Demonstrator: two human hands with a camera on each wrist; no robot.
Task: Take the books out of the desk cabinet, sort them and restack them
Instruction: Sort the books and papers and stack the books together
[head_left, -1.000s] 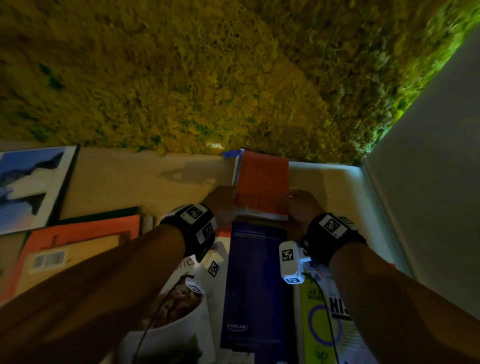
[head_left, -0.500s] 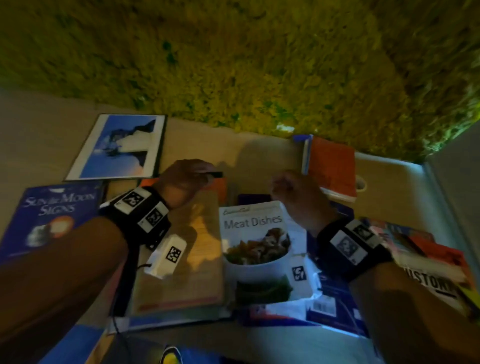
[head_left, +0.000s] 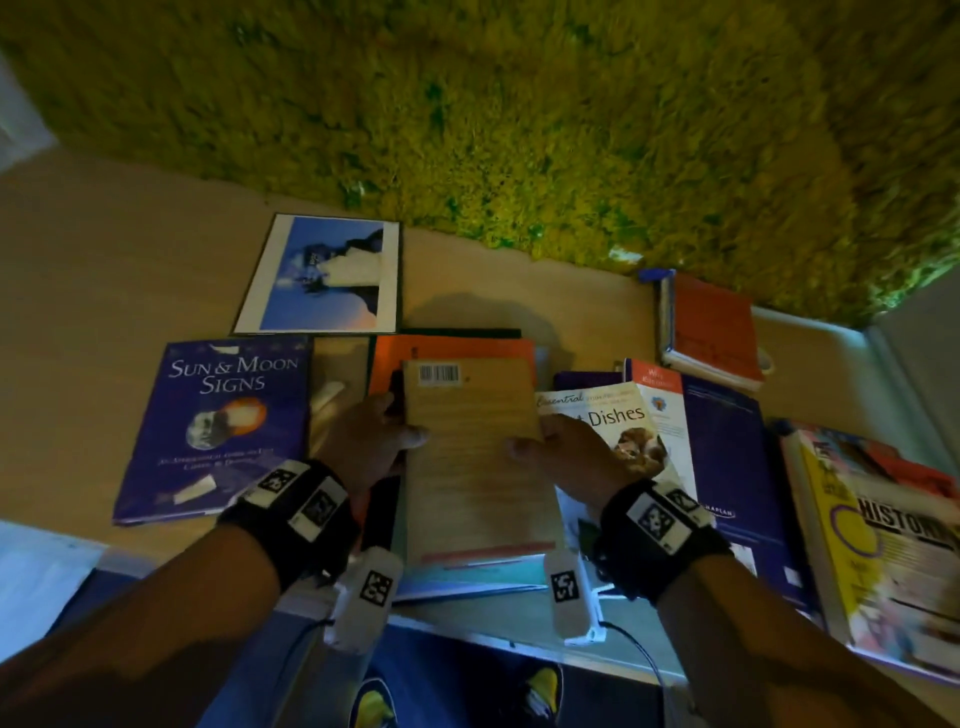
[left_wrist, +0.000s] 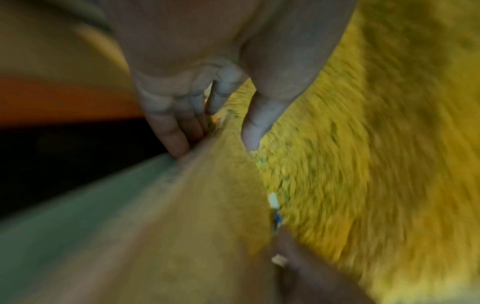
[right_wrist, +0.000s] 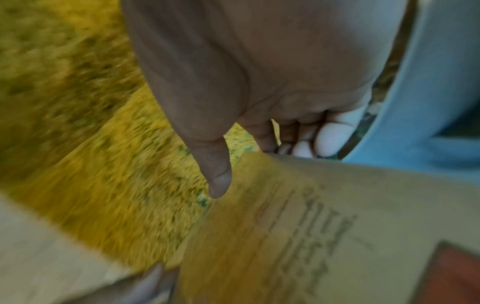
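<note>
Dim, yellow-tinged light, blur in every view

Head view bends at its edges and smears at right; hands cast soft shadows on the desk. Both wrist views are heavily motion-blurred, print unreadable.

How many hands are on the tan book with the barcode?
2: the left hand grips the tan book at its left edge, the right hand at its right edge.

Roughly nine books on the desk, two hands, two wrist cameras
</note>
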